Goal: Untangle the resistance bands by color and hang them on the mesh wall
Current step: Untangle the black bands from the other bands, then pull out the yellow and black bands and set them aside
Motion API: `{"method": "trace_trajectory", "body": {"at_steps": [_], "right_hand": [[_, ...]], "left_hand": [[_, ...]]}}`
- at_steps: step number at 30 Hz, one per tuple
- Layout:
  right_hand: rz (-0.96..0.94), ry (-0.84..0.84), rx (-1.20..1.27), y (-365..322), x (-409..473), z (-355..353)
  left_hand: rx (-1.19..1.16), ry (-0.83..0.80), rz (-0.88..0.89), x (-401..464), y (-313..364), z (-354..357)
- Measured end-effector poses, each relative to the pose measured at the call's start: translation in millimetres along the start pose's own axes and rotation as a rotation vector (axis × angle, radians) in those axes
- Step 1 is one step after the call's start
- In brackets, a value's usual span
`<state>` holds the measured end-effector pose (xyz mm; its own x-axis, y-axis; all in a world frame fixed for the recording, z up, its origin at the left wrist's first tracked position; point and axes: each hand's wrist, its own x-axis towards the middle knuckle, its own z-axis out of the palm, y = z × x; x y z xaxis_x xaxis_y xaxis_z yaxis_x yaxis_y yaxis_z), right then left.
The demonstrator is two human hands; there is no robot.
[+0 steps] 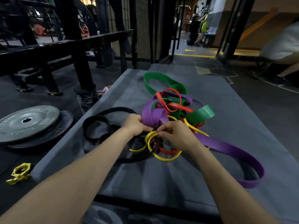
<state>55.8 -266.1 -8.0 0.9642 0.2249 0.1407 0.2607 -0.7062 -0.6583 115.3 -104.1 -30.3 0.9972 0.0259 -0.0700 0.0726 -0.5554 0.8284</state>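
Two hands at the tangled bands (171,110) — left hand (135,124) grip around purple band (152,115), right hand (174,133) pinching yellow band (151,136).

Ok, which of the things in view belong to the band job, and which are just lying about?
Job: yellow band, purple band, green band, red band, black band, mesh wall, left hand, right hand.
Lying about: weight plates, yellow collar, grey mat.
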Motion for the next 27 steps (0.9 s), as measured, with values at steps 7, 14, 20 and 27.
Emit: {"method": "trace_trajectory", "body": {"at_steps": [7,14,20,27], "right_hand": [[0.054,0.077,-0.027,3,-5,3],[-0.014,0.083,-0.208,6,-20,1],[-0.116,-0.033,-0.473,5,-21,18],[-0.228,0.060,-0.376,-11,-17,15]], "left_hand": [[0.109,0.045,0.085,-38,-6,-11],[0.417,0.195,0.344,-92,-5,-9],[0.595,0.014,0.334,-96,-16,1],[0.452,0.059,0.382,-90,-11,7]]}}
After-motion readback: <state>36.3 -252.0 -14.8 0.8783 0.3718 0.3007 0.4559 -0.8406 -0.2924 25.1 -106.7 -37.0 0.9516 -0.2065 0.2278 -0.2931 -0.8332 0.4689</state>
